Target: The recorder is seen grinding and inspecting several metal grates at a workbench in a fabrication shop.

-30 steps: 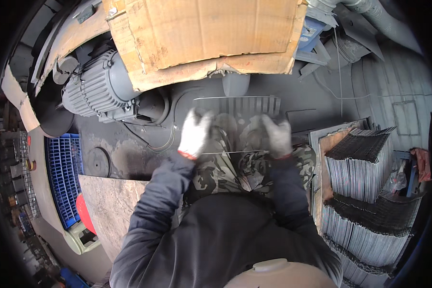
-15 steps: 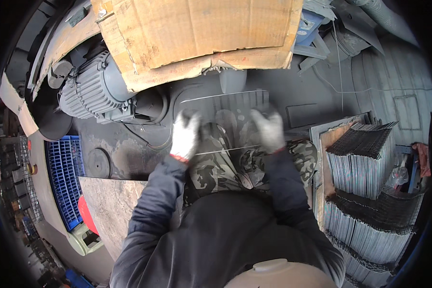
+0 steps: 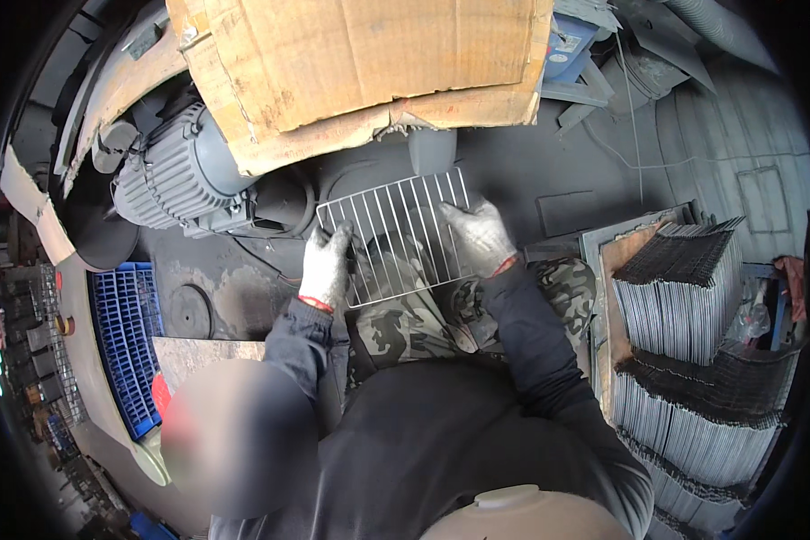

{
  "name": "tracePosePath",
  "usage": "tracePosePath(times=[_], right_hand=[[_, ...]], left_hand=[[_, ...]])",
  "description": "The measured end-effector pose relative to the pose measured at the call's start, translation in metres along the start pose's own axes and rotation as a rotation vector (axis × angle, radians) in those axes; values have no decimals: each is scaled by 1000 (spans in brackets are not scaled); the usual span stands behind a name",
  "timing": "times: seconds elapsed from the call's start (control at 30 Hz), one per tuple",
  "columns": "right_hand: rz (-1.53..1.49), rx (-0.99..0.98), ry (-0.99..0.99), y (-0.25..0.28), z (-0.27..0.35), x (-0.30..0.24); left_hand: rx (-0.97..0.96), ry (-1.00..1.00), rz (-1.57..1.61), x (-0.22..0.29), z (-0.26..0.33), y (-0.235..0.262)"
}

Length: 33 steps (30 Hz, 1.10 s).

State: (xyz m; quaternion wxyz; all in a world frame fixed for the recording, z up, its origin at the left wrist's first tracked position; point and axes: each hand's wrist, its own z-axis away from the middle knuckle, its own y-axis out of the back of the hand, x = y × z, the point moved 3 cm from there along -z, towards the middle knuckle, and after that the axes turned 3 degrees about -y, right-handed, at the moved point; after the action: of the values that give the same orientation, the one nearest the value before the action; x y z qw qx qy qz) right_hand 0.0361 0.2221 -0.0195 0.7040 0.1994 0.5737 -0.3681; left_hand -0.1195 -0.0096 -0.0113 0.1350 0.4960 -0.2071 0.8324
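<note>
Between my two gloved hands is a rectangular wire rack (image 3: 403, 236) with a thin metal frame and parallel bars. It is held above my camouflage-clad knees and tilts up toward the right. My left hand (image 3: 326, 261), in a whitish glove with dark, dirty fingertips and a red cuff, grips the rack's left edge. Closed on the right edge is my right hand (image 3: 479, 236), thumb on top, in a similar glove. The undersides of the fingers are partly hidden.
A large cardboard sheet (image 3: 360, 67) hangs at the far side. A grey electric motor (image 3: 175, 171) sits far left, with a blue plastic crate (image 3: 128, 346) nearer me. Tall stacks of wire racks (image 3: 675, 310) stand at right. A blurred round patch covers part of the lower left.
The rack was blurred by motion and is now sharp. Its right side has risen, tilting it, and both hands have shifted slightly left. The blurred patch has appeared at lower left.
</note>
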Motion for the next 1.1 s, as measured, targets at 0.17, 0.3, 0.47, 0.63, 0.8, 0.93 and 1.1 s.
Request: tracePosePath(times=[0.17,0.3,0.47,0.63,0.8,0.93,1.1], right_hand=[[172,-14,-384,76,28,-71],[95,-2,-209,136,43,-79],[244,-118,-242,39,26,-70],[142,-220,-333,12,8,-27],[168,-19,-247,124,29,-88],[193,-81,-129,127,20,-91],[-376,-459,-503,-3,-8,-15]], left_hand=[[-186,123,-116,8,-14,-67],[-365,122,121,0,-7,-121],[-233,245,178,15,-17,-34],[-229,357,259,3,-44,18],[-399,298,225,8,-22,-117],[-420,259,311,-19,-38,-111],[-218,412,327,-3,-39,57]])
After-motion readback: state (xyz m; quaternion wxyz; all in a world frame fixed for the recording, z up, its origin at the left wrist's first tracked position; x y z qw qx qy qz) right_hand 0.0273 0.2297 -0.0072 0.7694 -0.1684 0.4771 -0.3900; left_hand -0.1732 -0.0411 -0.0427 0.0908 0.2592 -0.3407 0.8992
